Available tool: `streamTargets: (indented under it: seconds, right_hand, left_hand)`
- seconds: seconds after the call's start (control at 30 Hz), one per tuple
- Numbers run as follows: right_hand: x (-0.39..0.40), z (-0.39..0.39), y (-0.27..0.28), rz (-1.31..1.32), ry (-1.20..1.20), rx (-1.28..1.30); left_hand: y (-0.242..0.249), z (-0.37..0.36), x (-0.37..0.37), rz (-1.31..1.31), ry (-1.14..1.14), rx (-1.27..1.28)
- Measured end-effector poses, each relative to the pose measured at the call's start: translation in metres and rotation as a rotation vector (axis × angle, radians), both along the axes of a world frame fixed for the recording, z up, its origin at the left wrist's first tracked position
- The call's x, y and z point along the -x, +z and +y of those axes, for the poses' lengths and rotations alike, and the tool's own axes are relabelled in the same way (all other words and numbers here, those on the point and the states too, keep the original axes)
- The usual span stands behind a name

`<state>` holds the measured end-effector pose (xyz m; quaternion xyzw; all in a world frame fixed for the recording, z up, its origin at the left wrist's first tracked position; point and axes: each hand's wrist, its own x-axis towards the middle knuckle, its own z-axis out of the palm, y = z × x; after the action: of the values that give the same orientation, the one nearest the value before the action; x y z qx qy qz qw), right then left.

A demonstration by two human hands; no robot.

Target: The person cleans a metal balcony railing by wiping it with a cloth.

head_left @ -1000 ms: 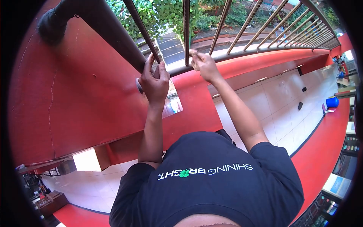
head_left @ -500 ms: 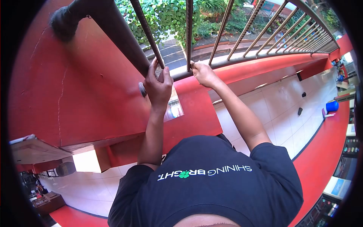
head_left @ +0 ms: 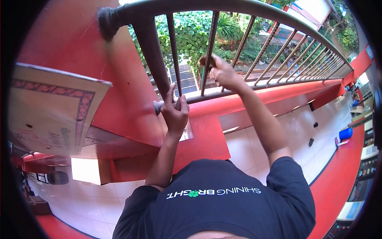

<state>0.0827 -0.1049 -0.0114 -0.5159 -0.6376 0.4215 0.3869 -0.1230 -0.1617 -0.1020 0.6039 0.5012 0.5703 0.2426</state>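
Observation:
The dark metal railing point(head_left: 254, 5) has thin upright bars and a thick end post point(head_left: 153, 55). Low on it, my left hand point(head_left: 176, 115) pinches the foot of the first thin bar point(head_left: 174, 51), one finger stretched up beside the post. My right hand point(head_left: 226, 75) is closed on a small brown piece point(head_left: 206, 60), which lies against the second thin bar point(head_left: 211, 38), about halfway up. What the piece is made of cannot be made out.
A red wall point(head_left: 123, 75) with a crack rises at the left, near a board with a patterned border point(head_left: 51, 107). A red ledge point(head_left: 223, 104) runs under the railing. Green plants point(head_left: 191, 34) grow beyond it. Behind are a tiled floor point(head_left: 242, 149) and a blue bucket point(head_left: 345, 133).
The view has tilted up, showing the top rail and more of the board. My right hand has moved from the second bar's foot up along it. My left hand stays low by the first bar.

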Motion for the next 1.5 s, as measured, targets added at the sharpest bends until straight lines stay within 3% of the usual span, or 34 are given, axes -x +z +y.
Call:
streamTargets:
  seconds: [0.07,0.13,0.2,0.27,0.3,0.33,0.4,0.47,0.53,0.6,0.63,0.67,0.7,0.73,0.8,0.87,0.93,1.0,1.07,1.1,1.13,1.2,1.27,1.33,1.4,1.43,1.5]
  right_hand:
    - [-0.009,-0.006,0.061,0.157,0.071,-0.119]
    - [-0.013,-0.017,0.113,0.16,-0.077,-0.212]
    - [-0.025,-0.009,0.106,0.264,-0.027,-0.163]
    - [-0.014,-0.018,0.074,0.097,0.056,-0.131]
    - [-0.003,-0.007,0.027,0.371,0.02,-0.128]
    - [-0.009,-0.015,0.02,0.033,0.045,-0.054]
    - [-0.015,-0.004,0.011,-0.065,0.04,-0.167]
    - [-0.009,-0.018,0.07,-0.105,0.038,-0.112]
    - [-0.005,-0.018,0.101,0.138,-0.112,-0.263]
    - [-0.009,-0.005,0.098,-0.083,-0.119,-0.364]
    - [-0.012,0.005,0.063,-0.197,-0.102,-0.469]
    - [-0.014,0.016,0.031,-0.313,-0.087,-0.577]
    - [-0.006,-0.003,0.022,-0.398,-0.145,-0.484]
    - [-0.012,0.004,-0.004,-0.549,-0.198,-0.337]
    - [-0.03,0.02,-0.018,-0.382,-0.013,-0.447]
    - [-0.014,-0.006,0.053,-0.137,-0.046,-0.235]
    - [-0.004,-0.011,0.096,-0.081,-0.175,-0.287]
    - [-0.014,0.008,0.083,-0.182,-0.173,-0.445]
    - [-0.013,0.002,0.068,-0.041,-0.052,-0.226]
    - [-0.012,0.005,0.054,-0.274,-0.014,-0.334]
    - [-0.021,0.025,0.026,-0.185,0.027,-0.352]
    - [-0.036,0.036,0.05,-0.164,0.095,-0.223]
    - [-0.008,0.002,0.11,0.229,-0.134,-0.276]
    - [-0.025,0.014,0.116,0.06,-0.124,-0.237]
    - [-0.04,0.034,0.084,-0.154,0.177,-0.267]
    - [-0.034,0.028,0.071,-0.43,0.069,-0.2]
    - [-0.04,0.031,0.066,-0.261,0.154,-0.283]
  left_hand:
    - [-0.017,0.004,0.0,0.007,-0.027,-0.077]
    - [-0.019,0.002,-0.004,-0.01,-0.035,-0.112]
    - [-0.019,-0.004,-0.007,-0.03,-0.045,-0.143]
    - [-0.015,-0.012,-0.008,-0.15,-0.122,0.005]
    - [-0.015,-0.013,-0.007,-0.157,-0.123,-0.002]
    - [-0.018,-0.014,-0.006,-0.156,-0.141,0.035]
    - [-0.028,-0.009,-0.008,-0.152,-0.158,0.074]
    - [-0.042,-0.002,-0.008,-0.093,-0.107,-0.058]
    - [-0.025,-0.004,-0.009,-0.098,-0.109,-0.047]
    - [-0.006,-0.006,-0.009,-0.186,-0.157,0.073]
    - [-0.004,-0.002,-0.009,-0.184,-0.158,0.069]
    - [-0.002,0.005,-0.009,-0.013,-0.053,-0.103]
    - [-0.001,0.012,-0.009,0.156,0.054,-0.277]
    - [0.0,0.016,-0.01,0.15,0.052,-0.287]
    - [-0.003,0.02,-0.014,0.071,-0.176,0.016]
    - [-0.007,0.025,-0.017,0.169,-0.116,-0.13]
    - [-0.002,0.024,-0.017,0.187,-0.064,-0.193]
    - [-0.007,0.028,-0.013,0.193,-0.053,-0.182]
    - [-0.018,0.038,-0.006,0.275,-0.095,-0.217]
    - [-0.022,0.04,-0.002,0.26,-0.156,-0.177]
    - [-0.021,0.042,-0.004,0.26,-0.161,-0.182]
    - [-0.021,0.041,-0.006,0.158,-0.191,-0.198]
    - [-0.023,0.042,-0.005,0.176,-0.193,-0.203]
    - [-0.023,0.043,-0.006,0.186,-0.182,-0.206]
    - [-0.021,0.041,-0.003,0.215,-0.186,-0.22]
    - [-0.021,0.043,-0.003,0.213,-0.188,-0.223]
    - [-0.024,0.042,-0.006,0.184,-0.174,-0.236]
